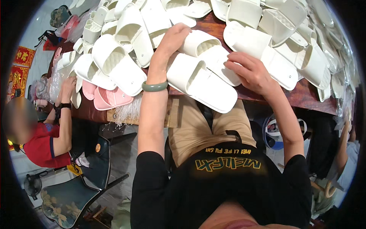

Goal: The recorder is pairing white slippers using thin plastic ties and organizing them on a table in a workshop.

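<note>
A pair of white slippers lies side by side in front of me, the near slipper (213,89) jutting over the table's front edge and the far slipper (219,59) just beyond it. My left hand (173,39), with a green bangle on its wrist, bends round the strap end of the far slipper; its fingertips are partly hidden. My right hand (249,72) is at the heel end of the far slipper, its fingers loosely bent and apart, fingertips touching or almost touching the edge. A thin thread shows between the two slippers.
Many white slippers cover the wooden table (309,93), with pink slippers (110,98) at the front left. Clear plastic bags (345,89) hang at the right. A person in red (49,143) works on the left beside dark chairs (70,200). A blue-and-white bucket (272,131) stands below.
</note>
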### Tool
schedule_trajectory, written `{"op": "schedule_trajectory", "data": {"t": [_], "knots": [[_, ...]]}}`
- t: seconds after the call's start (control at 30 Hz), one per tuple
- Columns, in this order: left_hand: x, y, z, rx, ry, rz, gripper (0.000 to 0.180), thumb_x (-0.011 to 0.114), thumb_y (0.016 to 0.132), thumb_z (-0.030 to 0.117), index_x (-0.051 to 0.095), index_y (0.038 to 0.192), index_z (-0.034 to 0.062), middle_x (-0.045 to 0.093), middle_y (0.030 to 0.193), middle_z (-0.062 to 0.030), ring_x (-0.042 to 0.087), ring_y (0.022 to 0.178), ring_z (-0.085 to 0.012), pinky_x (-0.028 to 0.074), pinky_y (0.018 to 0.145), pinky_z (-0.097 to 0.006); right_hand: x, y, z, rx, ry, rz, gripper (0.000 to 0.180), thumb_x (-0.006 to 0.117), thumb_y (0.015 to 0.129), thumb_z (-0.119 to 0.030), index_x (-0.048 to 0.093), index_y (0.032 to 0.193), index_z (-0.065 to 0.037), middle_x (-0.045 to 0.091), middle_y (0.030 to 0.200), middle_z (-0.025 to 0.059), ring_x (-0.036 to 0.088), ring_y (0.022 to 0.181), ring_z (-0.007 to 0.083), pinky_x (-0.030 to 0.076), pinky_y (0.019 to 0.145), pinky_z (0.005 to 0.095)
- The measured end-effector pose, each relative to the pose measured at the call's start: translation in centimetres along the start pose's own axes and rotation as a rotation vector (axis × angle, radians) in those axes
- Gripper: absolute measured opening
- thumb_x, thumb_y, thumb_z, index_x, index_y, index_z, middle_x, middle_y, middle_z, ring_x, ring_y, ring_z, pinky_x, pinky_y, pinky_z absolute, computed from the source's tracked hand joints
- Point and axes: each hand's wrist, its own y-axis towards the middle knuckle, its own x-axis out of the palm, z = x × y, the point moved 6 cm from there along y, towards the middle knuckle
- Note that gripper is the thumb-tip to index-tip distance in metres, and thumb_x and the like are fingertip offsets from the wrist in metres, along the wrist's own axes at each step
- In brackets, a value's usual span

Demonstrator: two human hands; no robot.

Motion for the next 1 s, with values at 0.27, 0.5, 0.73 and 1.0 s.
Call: {"op": "schedule_trajectory", "data": {"t": [0.27, 0.5, 0.73, 1.0], "knots": [[-0.6, 0.1, 0.3, 0.076, 0.02, 0.109, 0.019, 0.052, 0.089, 0.019, 0.061, 0.089, 0.0016, 0.059, 0.08, -0.0003, 0.051, 0.073, -0.0086, 0.042, 0.068, -0.023, -0.5, -0.7, -2.8, 0.067, 0.0, -0.096, 0.039, 0.062, 0.06, 0.003, 0.057, 0.099, -0.001, 0.055, 0.094, 0.011, 0.059, 0.084, 0.0268, 0.051, 0.067, 0.0346], [-1.5, -0.4, 0.5, -0.045, 0.048, 0.235, 0.02, 0.053, 0.088, 0.017, 0.062, 0.088, -0.0004, 0.062, 0.079, -0.0014, 0.052, 0.073, -0.0087, 0.042, 0.068, -0.022, -0.2, -1.3, -2.9, 0.138, -0.007, -0.134, 0.039, 0.064, 0.062, 0.001, 0.057, 0.101, -0.001, 0.056, 0.093, 0.0112, 0.059, 0.084, 0.027, 0.051, 0.067, 0.0342], [-1.7, -0.2, -0.3, -0.029, 0.006, 0.224, 0.02, 0.053, 0.087, 0.017, 0.063, 0.088, -0.0009, 0.063, 0.079, -0.0021, 0.053, 0.072, -0.0093, 0.043, 0.069, -0.023, -0.2, -0.9, -3.1, 0.135, 0.034, -0.184, 0.038, 0.064, 0.063, -0.001, 0.057, 0.1, 0.001, 0.056, 0.093, 0.012, 0.059, 0.082, 0.0268, 0.05, 0.067, 0.0343], [-1.6, -0.3, -0.1, -0.033, 0.126, 0.207, 0.022, 0.054, 0.083, 0.018, 0.064, 0.088, -0.0009, 0.065, 0.082, -0.0049, 0.058, 0.079, -0.0116, 0.045, 0.073, -0.024, 0.6, -1.8, -5.2, 0.061, -0.063, -0.215, 0.04, 0.06, 0.063, -0.005, 0.056, 0.102, 0.002, 0.054, 0.095, 0.0121, 0.058, 0.087, 0.0271, 0.051, 0.071, 0.0348]]}}
